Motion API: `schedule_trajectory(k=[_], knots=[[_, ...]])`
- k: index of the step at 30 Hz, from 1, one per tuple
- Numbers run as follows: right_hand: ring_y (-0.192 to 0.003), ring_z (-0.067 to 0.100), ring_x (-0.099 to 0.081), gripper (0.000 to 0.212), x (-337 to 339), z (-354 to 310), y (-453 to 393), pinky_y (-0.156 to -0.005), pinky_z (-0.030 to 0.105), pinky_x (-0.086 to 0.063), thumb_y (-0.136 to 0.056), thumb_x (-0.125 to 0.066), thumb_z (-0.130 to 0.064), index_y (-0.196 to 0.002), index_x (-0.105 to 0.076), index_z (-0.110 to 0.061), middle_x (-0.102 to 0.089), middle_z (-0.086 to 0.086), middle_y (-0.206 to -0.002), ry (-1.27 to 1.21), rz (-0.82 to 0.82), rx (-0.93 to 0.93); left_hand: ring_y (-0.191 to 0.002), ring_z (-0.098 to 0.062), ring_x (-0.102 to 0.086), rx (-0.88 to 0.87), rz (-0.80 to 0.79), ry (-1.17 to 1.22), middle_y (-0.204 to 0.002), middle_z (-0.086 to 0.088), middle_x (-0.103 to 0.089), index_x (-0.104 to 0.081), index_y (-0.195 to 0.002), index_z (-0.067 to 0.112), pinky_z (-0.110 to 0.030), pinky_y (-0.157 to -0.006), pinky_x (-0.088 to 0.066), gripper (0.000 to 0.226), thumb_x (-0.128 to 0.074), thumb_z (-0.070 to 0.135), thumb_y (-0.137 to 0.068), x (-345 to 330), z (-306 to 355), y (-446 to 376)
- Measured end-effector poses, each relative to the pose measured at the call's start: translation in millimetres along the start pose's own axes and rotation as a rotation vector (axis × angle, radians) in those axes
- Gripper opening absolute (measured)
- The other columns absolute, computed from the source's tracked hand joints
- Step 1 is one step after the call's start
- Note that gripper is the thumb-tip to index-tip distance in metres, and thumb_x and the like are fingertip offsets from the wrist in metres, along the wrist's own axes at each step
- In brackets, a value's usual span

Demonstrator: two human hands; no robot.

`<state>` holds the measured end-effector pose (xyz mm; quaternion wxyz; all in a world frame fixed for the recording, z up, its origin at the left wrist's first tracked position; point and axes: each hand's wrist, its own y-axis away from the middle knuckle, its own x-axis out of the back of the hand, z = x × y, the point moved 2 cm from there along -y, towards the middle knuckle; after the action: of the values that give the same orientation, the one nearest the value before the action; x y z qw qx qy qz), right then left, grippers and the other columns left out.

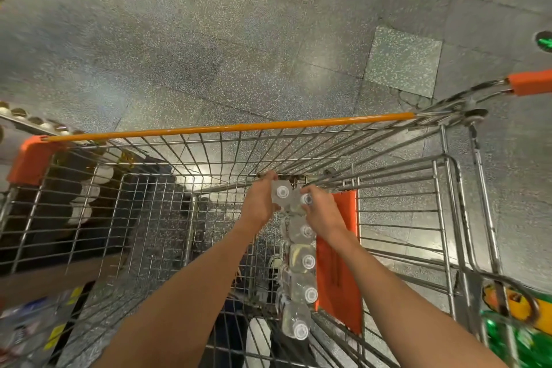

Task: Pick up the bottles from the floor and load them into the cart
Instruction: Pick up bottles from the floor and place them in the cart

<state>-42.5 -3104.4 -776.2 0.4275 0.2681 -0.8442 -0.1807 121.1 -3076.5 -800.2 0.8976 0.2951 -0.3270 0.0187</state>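
I look down into a wire shopping cart point(209, 164) with an orange front rail. Several clear, white-capped bottles point(301, 263) stand upright in a row along the cart's right inner side. At the far end of that row my left hand point(260, 203) grips one bottle point(281, 192) by its side. My right hand point(321, 212) grips the neighbouring bottle point(306, 199) just beside it. Both bottles are low inside the basket near its front wall. Whether they touch the cart floor is hidden.
An orange flap point(337, 263) hangs on the cart's right inner wall. Shelves with bottled goods point(83, 197) stand at the left. Green and orange packs point(519, 326) sit at the lower right. Speckled grey floor tiles point(268, 39) stretch ahead of the cart.
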Motion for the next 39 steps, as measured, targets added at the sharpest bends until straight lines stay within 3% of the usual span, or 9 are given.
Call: schedule_trajectory(k=[3, 6, 11, 16, 19, 23, 27, 30, 39], knots=[[-0.085, 0.009, -0.065, 0.035, -0.8, 0.0, 2.4, -0.055, 0.008, -0.051, -0.093, -0.062, 0.002, -0.122, -0.059, -0.016, -0.068, 0.003, -0.112, -0.005, 0.026, -0.001, -0.097, -0.011, -0.055, 0.025, -0.068, -0.018, -0.113, 0.004, -0.06, -0.051, -0.123, 0.015, -0.011, -0.073, -0.048, 0.056, -0.078, 0.003, -0.076, -1.3, -4.8, 5.1], [-0.082, 0.007, -0.064, 0.034, 0.1, 0.5, 4.8, -0.052, 0.007, -0.049, -0.094, -0.061, 0.002, -0.12, -0.06, -0.02, -0.064, -0.003, -0.107, 0.009, 0.006, -0.014, -0.112, -0.018, -0.055, 0.039, -0.126, -0.047, -0.123, 0.001, -0.057, -0.048, -0.129, 0.018, -0.035, -0.101, -0.05, 0.074, -0.084, 0.005, -0.065, -7.2, -8.6, 10.8], [-0.067, 0.006, -0.055, 0.035, 2.7, 0.7, 6.9, -0.047, 0.009, -0.044, -0.095, -0.063, -0.006, -0.124, -0.055, -0.023, -0.065, 0.002, -0.101, -0.001, -0.022, -0.021, -0.108, -0.02, -0.058, 0.042, -0.111, -0.061, -0.126, 0.0, -0.053, -0.038, -0.14, 0.016, -0.034, -0.093, -0.054, 0.086, -0.083, 0.007, -0.067, -11.3, -7.4, 17.3], [-0.091, 0.013, -0.058, 0.053, 1.5, -4.8, 20.7, -0.095, 0.037, -0.056, -0.092, -0.067, -0.012, -0.139, -0.045, -0.023, -0.064, -0.003, -0.113, -0.017, 0.0, -0.001, -0.118, -0.021, -0.053, 0.032, -0.133, -0.15, -0.136, -0.001, -0.046, -0.034, -0.145, 0.024, -0.036, -0.1, -0.049, 0.088, -0.081, 0.011, -0.071, -13.4, -3.5, 23.0], [-0.112, 0.007, -0.051, 0.056, 5.2, -8.4, 28.1, -0.107, 0.024, -0.035, -0.09, -0.069, -0.013, -0.14, -0.044, -0.02, -0.054, -0.011, -0.119, -0.031, 0.048, -0.019, -0.111, -0.021, -0.056, 0.11, -0.1, -0.067, -0.141, -0.003, -0.043, -0.03, -0.147, 0.025, -0.033, -0.096, -0.051, 0.096, -0.082, 0.006, -0.069, -13.3, -2.8, 25.2], [-0.108, 0.004, -0.051, 0.044, 16.8, -26.0, 54.3, -0.095, 0.013, -0.037, -0.092, -0.068, -0.018, -0.133, -0.053, -0.015, -0.057, -0.006, -0.124, -0.054, 0.209, 0.019, -0.113, -0.023, -0.057, 0.215, -0.009, 0.025, -0.129, -0.005, -0.051, -0.043, -0.137, 0.017, -0.032, -0.099, -0.049, 0.077, -0.082, 0.006, -0.072, -2.3, -12.2, 51.0], [-0.073, -0.006, -0.062, 0.025, 23.6, -49.2, 90.4, -0.06, 0.005, -0.049, -0.094, -0.065, -0.014, -0.118, -0.057, -0.015, -0.066, -0.006, -0.104, -0.23, 0.201, 0.022, -0.087, -0.013, -0.064, 0.267, 0.025, 0.158, -0.094, 0.003, -0.064, -0.058, -0.107, 0.015, -0.019, -0.071, -0.052, 0.029, -0.075, 0.021, -0.084, 28.3, -24.8, 106.2], [-0.078, -0.004, -0.063, 0.017, 10.7, -64.4, 117.8, -0.071, 0.02, -0.058, -0.095, -0.066, -0.016, -0.111, -0.061, -0.017, -0.068, -0.011, -0.097, -0.218, 0.134, 0.099, -0.08, -0.01, -0.065, 0.249, 0.17, 0.343, -0.087, 0.005, -0.067, -0.064, -0.098, 0.015, -0.011, -0.059, -0.048, 0.017, -0.074, 0.024, -0.088, 56.9, -31.1, 163.8], [-0.074, 0.003, -0.067, 0.015, -51.1, -163.5, 206.7, -0.073, 0.033, -0.058, -0.091, -0.072, -0.016, -0.104, -0.066, -0.021, -0.07, -0.01, -0.082, -0.281, -0.148, 0.452, -0.071, 0.002, -0.065, 0.26, 0.725, 0.454, -0.075, 0.013, -0.069, -0.065, -0.091, 0.025, -0.018, -0.066, -0.051, 0.009, -0.073, 0.022, -0.088, 145.6, -67.2, 369.2]])
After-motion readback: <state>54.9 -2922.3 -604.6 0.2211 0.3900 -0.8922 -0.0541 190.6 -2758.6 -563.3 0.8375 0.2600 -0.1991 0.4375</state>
